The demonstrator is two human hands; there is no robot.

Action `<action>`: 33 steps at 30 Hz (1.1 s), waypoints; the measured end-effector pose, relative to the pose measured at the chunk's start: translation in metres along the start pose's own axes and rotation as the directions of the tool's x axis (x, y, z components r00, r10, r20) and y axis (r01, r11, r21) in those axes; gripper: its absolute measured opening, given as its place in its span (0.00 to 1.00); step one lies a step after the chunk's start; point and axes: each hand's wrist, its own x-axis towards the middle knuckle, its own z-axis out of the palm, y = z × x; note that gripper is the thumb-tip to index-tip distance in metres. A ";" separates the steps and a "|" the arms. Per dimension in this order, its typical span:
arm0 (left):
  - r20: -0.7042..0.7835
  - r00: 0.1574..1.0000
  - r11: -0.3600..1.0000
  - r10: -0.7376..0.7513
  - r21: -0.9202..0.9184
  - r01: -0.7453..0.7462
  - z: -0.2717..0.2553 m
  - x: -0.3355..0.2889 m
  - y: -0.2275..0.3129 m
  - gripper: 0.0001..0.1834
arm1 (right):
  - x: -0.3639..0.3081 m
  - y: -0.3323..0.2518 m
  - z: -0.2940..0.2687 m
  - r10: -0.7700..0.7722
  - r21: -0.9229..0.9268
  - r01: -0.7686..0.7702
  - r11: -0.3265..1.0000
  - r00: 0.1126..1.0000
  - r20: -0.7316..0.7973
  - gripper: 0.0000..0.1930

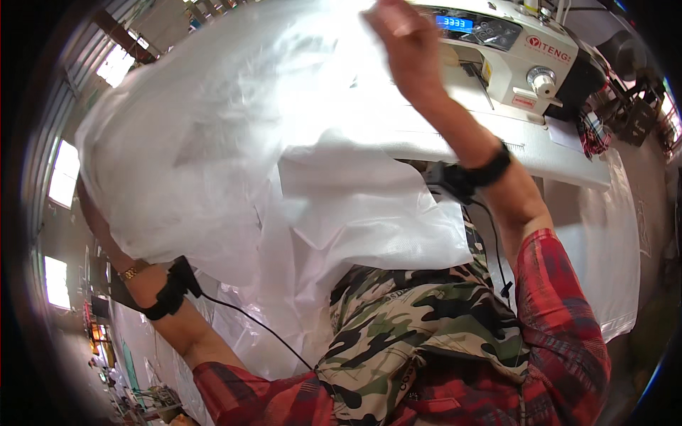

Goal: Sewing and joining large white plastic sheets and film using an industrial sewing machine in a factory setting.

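Note:
A large translucent white plastic sheet (206, 149) billows up in front of me, and its lower folds hang over my lap. My left hand (99, 221) lies along the sheet's left edge; its fingers are hidden behind the plastic. Raised at the top is my right hand (410, 46), in front of a white sewing machine (515, 67). Its fingers look bent and closed, close to the bright upper part of the sheet. Blur and glare hide what is between them. One more piece of white sheeting (355, 206) spreads below, between my arms.
The sewing machine has a lit blue display (455, 24) and a round dial (542, 81). Its white table edge (561, 153) runs beneath my right forearm. Checked cloth (594, 133) hangs at the right, above more pale sheeting (597, 241). Black cables (259, 323) trail from both wrist straps.

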 end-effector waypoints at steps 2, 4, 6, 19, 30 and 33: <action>0.101 0.995 0.910 0.004 0.412 -0.045 -0.028 0.008 -0.018 0.22 | 0.011 -0.030 -0.049 -0.529 -0.199 0.527 0.826 0.847 0.047 0.08; -0.128 0.899 0.860 -0.419 -0.374 0.348 -0.029 0.006 -0.077 0.18 | -0.005 -0.039 -0.074 -0.702 -0.391 0.743 0.543 0.657 0.274 0.07; 0.254 0.961 0.994 -0.111 0.023 0.109 -0.016 -0.016 -0.146 0.14 | -0.052 -0.022 -0.081 -0.409 -0.414 0.714 0.565 0.678 0.611 0.05; 0.368 0.757 0.792 -0.540 -0.081 0.604 0.044 -0.107 -0.207 0.10 | -0.183 -0.014 -0.096 0.079 -0.376 0.556 0.742 0.484 0.871 0.04; 0.388 0.704 0.731 -0.595 -0.104 0.675 0.046 -0.132 -0.189 0.10 | -0.167 0.001 -0.083 0.173 -0.438 0.281 0.854 0.641 0.748 0.19; 0.398 0.706 0.724 -0.586 -0.135 0.677 0.043 -0.139 -0.184 0.10 | -0.157 0.013 -0.070 0.128 -0.471 0.390 0.791 0.648 0.751 0.23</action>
